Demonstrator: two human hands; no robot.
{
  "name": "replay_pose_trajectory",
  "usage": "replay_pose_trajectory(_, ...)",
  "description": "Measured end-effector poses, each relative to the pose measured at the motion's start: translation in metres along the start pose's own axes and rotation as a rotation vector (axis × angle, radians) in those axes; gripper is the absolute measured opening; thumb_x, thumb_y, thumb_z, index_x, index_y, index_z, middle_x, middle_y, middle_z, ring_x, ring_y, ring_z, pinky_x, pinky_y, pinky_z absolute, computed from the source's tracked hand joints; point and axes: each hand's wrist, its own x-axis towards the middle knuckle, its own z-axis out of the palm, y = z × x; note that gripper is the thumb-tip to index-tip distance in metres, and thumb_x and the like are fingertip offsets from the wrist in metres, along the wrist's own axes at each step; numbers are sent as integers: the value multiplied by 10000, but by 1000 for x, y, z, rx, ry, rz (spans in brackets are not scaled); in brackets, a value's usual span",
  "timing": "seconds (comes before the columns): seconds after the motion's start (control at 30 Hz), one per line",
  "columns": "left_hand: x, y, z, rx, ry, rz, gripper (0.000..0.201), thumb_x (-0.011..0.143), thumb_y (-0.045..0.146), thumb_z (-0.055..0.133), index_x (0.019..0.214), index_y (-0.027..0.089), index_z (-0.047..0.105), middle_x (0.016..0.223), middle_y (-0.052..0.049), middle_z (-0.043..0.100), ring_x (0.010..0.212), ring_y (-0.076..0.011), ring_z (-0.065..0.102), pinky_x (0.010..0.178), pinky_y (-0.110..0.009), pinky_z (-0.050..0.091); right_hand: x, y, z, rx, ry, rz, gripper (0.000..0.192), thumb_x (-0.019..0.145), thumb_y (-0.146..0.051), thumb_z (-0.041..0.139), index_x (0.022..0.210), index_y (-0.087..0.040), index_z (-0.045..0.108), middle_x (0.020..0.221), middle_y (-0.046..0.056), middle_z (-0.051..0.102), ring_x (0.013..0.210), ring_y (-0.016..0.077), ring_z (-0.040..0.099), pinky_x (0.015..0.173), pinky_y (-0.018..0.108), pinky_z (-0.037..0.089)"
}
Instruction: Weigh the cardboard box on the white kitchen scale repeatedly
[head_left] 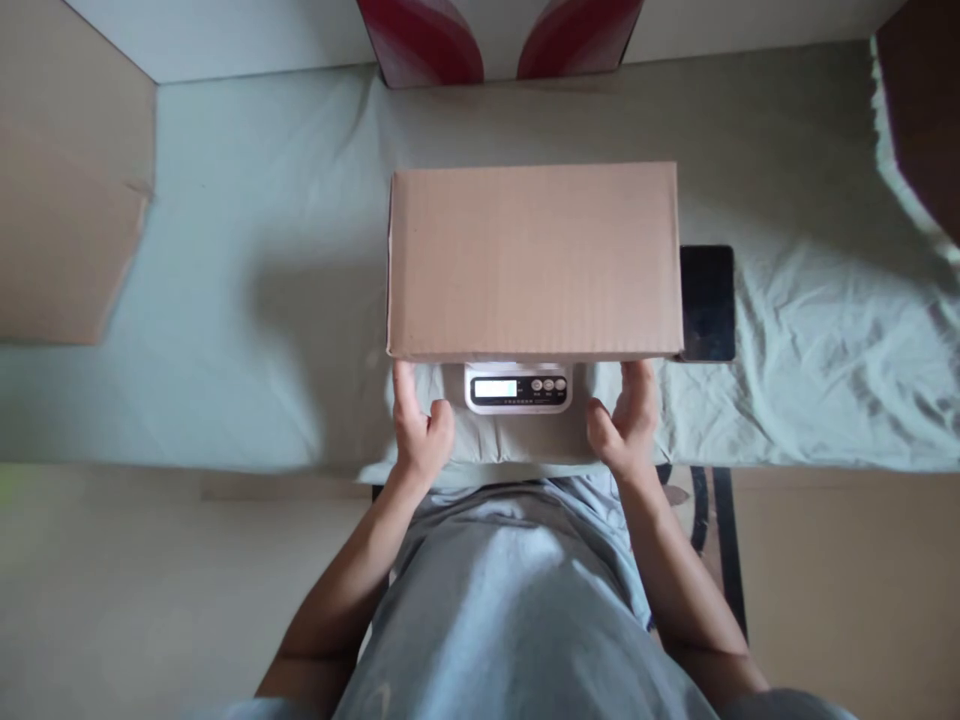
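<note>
A closed brown cardboard box (534,260) lies flat over a small digital scale (518,388), whose lit display and buttons stick out from under the box's near edge. My left hand (418,425) reaches under the box's near left corner, fingertips hidden beneath it. My right hand (626,420) does the same at the near right corner. Both hands have fingers up against the box's underside, thumbs free below. Whether the box rests on the scale or is held just above it, I cannot tell.
A pale green cloth (247,280) covers the table. A dark phone or tablet (707,302) lies right of the box, partly under it. Cardboard panels (67,200) stand at the far left, a red and white item (499,40) at the back, and a dark object (926,110) at the top right.
</note>
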Motion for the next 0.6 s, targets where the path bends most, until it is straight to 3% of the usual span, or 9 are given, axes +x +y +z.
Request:
replay_pose_trajectory(0.23,5,-23,0,14,56,14,959,705,-30,460,1528,305,101,1648,-41,167,1523,-189,156,1257,-379,182,8,8,-4,-44,95,35,745,667,-220,572,1385,-314,398,1396,46,490,1339,299,447,1160,605,301)
replay_pose_trajectory(0.4,9,-38,-2,58,89,-50,928,708,-19,477,1522,264,133,1633,-73,221,1509,-181,223,1251,-369,198,10,18,-6,-67,142,161,764,644,-147,527,1383,-280,382,1402,69,470,1273,283,500,1109,591,367)
replay_pose_trajectory(0.6,8,-35,-2,97,75,-93,899,719,-22,465,1519,227,138,1633,-87,218,1505,-176,240,1250,-347,205,11,13,-5,-208,99,178,654,628,-117,497,1270,-233,450,1235,83,524,1208,286,510,1065,579,401)
